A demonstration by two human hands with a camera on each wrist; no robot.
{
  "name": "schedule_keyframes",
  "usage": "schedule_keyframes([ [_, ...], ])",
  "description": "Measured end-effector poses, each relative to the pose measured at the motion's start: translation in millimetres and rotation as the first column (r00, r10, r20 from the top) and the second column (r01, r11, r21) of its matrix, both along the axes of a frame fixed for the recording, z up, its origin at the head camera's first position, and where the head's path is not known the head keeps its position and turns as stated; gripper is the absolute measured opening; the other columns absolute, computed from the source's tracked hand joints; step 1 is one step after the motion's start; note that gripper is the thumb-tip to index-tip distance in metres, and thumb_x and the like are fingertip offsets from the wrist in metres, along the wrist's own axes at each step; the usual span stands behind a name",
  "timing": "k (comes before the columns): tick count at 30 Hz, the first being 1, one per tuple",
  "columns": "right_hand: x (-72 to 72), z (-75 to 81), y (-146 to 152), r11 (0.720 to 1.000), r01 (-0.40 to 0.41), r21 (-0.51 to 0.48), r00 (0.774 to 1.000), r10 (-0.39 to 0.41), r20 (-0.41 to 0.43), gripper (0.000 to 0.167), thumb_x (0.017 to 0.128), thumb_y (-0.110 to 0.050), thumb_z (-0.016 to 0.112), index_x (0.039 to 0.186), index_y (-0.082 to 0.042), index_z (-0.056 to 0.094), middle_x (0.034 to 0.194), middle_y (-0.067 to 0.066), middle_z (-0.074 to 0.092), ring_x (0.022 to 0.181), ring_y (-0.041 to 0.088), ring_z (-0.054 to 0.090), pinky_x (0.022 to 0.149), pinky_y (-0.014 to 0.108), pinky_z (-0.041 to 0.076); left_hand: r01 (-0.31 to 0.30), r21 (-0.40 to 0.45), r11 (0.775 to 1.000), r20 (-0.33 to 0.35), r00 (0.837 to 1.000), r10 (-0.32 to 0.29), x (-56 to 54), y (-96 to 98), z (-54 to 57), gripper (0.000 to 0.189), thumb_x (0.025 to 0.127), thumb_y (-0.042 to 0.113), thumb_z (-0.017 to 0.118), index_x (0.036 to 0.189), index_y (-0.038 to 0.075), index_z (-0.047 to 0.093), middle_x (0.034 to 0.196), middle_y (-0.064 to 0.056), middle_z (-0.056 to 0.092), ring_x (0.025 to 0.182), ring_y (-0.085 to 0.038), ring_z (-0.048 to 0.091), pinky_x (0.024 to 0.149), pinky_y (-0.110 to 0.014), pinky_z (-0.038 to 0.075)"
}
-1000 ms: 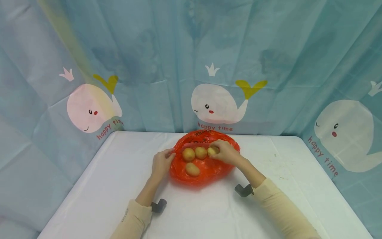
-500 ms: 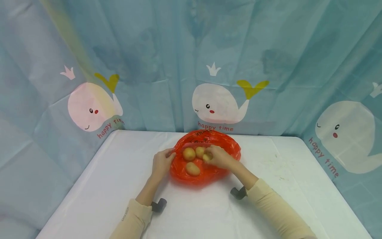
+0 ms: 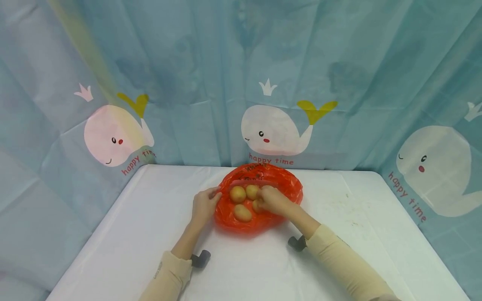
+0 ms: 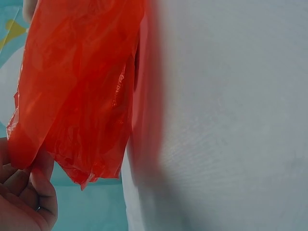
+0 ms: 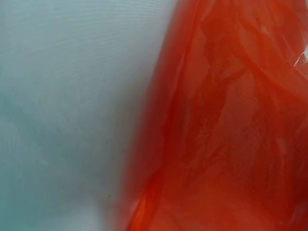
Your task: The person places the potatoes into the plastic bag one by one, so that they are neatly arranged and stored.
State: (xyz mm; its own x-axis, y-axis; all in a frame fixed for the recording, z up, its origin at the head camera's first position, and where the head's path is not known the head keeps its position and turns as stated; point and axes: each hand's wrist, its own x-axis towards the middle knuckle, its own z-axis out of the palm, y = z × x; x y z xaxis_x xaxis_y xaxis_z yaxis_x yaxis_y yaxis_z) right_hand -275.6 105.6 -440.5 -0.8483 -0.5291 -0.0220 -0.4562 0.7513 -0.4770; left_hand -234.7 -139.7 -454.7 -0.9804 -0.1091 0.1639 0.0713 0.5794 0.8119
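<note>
A red plastic bag (image 3: 233, 223) stands open-mouthed at the back middle of the table. Three potatoes show clearly inside: one at the left (image 3: 237, 194), one behind (image 3: 252, 192) and one in front (image 3: 242, 213). Reaching in from the right, my right hand (image 3: 274, 200) holds another potato (image 3: 257, 206), partly covered by the fingers, low beside the front one. My left hand (image 3: 204, 207) pinches the bag's left rim; the left wrist view shows thumb and fingers (image 4: 43, 187) gripping the film. Only the bag's outer wall (image 5: 231, 120) fills the right wrist view, without the hand.
A white-covered table (image 3: 248, 267) spreads around the bag. A blue curtain (image 3: 188, 83) with printed whales hangs right behind the table and along both sides. A pink strip (image 3: 244, 182) lies across the back of the bag's mouth. Dark wrist cameras (image 3: 201, 259) sit on both forearms.
My right hand has moved left and down inside the bag, carrying its potato from the right end of the back row toward the front one. The left hand stays at the rim.
</note>
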Motion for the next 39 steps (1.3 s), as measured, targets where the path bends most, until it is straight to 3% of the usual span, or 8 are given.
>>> schedule_keyframes([
  [9, -2.6, -2.8, 2.1, 1.000, 0.008, 0.017, 1.000, -0.008, 0.011, 0.020, 0.086, -0.013, 0.073, 0.105, -0.009, 0.072, 0.087, -0.002, 0.061, 0.084, 0.017, 0.055, 0.082, 0.031, 0.055, -0.008, -0.010, 1.000, -0.030, 1.000, 0.008, -1.1, -0.5, -3.8, 0.031, 0.094, 0.017, 0.065, 0.123, 0.006, 0.067, 0.118, -0.013, 0.071, 0.114, -0.030, 0.066, 0.093, -0.043, 0.055],
  [23, -1.8, -3.1, 4.0, 1.000, 0.017, 0.016, 0.999, -0.017, 0.032, 0.023, 0.086, -0.015, 0.074, 0.107, -0.009, 0.071, 0.088, -0.001, 0.060, 0.083, 0.016, 0.055, 0.081, 0.030, 0.056, -0.003, -0.007, 1.000, -0.008, 1.000, 0.003, -1.5, -1.2, -3.4, 0.032, 0.094, 0.018, 0.065, 0.124, 0.006, 0.067, 0.120, -0.013, 0.070, 0.114, -0.031, 0.066, 0.094, -0.043, 0.055],
  [31, 0.7, 5.2, 6.4, 0.999, 0.043, 0.008, 0.998, -0.043, 0.047, 0.032, 0.086, -0.021, 0.074, 0.116, -0.010, 0.069, 0.106, 0.001, 0.068, 0.099, 0.018, 0.060, 0.093, 0.038, 0.057, -0.006, -0.014, 1.000, -0.033, 0.999, 0.005, 0.1, -2.4, -2.1, 0.031, 0.094, 0.018, 0.065, 0.122, 0.005, 0.068, 0.119, -0.014, 0.070, 0.112, -0.031, 0.067, 0.093, -0.043, 0.056],
  [39, 2.0, 11.8, 14.5, 0.998, 0.009, -0.059, 0.997, -0.013, -0.079, 0.022, 0.089, -0.022, 0.071, 0.107, -0.010, 0.072, 0.101, 0.001, 0.070, 0.094, 0.018, 0.063, 0.084, 0.034, 0.058, 0.016, -0.015, 1.000, -0.068, 0.998, -0.017, 0.2, -4.5, -4.3, 0.032, 0.094, 0.016, 0.065, 0.124, 0.006, 0.067, 0.121, -0.014, 0.070, 0.115, -0.031, 0.065, 0.094, -0.043, 0.054],
])
